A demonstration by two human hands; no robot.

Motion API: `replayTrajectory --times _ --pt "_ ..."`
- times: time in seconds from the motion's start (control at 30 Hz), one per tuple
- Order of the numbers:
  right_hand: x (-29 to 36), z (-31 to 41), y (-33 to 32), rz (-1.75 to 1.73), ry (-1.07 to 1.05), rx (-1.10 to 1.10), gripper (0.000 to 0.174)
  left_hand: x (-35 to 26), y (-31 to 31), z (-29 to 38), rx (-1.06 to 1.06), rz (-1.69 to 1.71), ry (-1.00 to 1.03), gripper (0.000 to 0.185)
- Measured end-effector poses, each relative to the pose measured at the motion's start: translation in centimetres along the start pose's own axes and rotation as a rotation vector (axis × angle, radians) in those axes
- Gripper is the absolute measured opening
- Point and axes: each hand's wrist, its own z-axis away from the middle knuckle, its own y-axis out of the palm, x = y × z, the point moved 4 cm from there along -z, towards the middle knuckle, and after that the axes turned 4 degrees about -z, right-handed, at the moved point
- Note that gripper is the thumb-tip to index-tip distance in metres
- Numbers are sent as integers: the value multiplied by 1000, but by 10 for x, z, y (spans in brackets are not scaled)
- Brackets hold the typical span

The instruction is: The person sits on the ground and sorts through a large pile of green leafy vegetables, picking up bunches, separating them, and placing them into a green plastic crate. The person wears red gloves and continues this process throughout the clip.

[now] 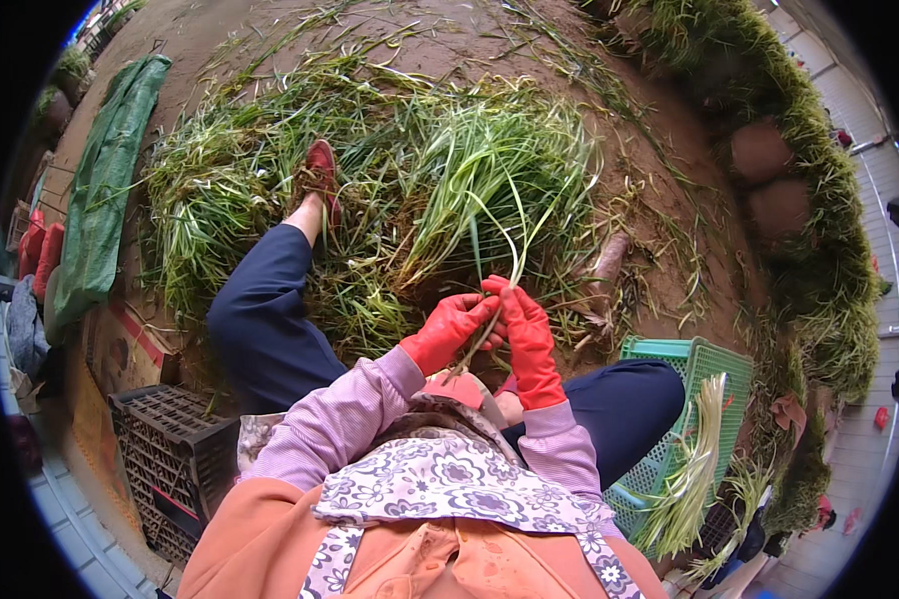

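Observation:
My left hand (453,328), in a red rubber glove, pinches the lower part of a few slim green plant stalks (517,258). Beside it, my right hand (526,337), also red-gloved, has its fingers around the same stalks, whose long leaves reach up and away from me. Just beyond both hands lies a loose bunch of long-leaved green plants (468,187), on a wide heap of similar plants and straw-coloured debris (225,180). Pale trimmed stalks (693,472) lie across a green plastic basket (727,374) to my right.
A dark plastic crate (172,442) stands at my left, near a cardboard box (123,348) and a long green woven sheet (109,180). My shoe (320,176) rests among the plants. Brown earth (674,277) borders the heap, with more greens piled along the right (831,247).

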Motion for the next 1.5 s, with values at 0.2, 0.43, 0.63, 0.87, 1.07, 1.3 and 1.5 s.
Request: replayTrajectory --times 0.2,0.43,0.63,0.87,1.07,1.3,1.5 --pt "45 -18 -61 -88 -157 -260 31 -10 -36 36 92 -1204 129 22" --pt "42 -29 -79 -228 -123 -334 32 -45 -75 48 -116 -1869 -52 64" --pt "5 -34 -48 84 -147 -398 36 0 14 -29 29 -1037 221 29" --pt "97 -39 -83 -332 -595 -416 37 -19 -130 -123 -790 -1409 368 24" --pt "36 -66 -54 -356 -150 -383 30 -42 -121 -118 -634 -1313 622 14" --pt "-45 -79 -14 141 60 -392 18 -29 -40 -37 -466 -1427 700 14" --pt "-29 -68 -33 -37 21 -351 19 -24 -44 -22 -182 -1229 147 24"
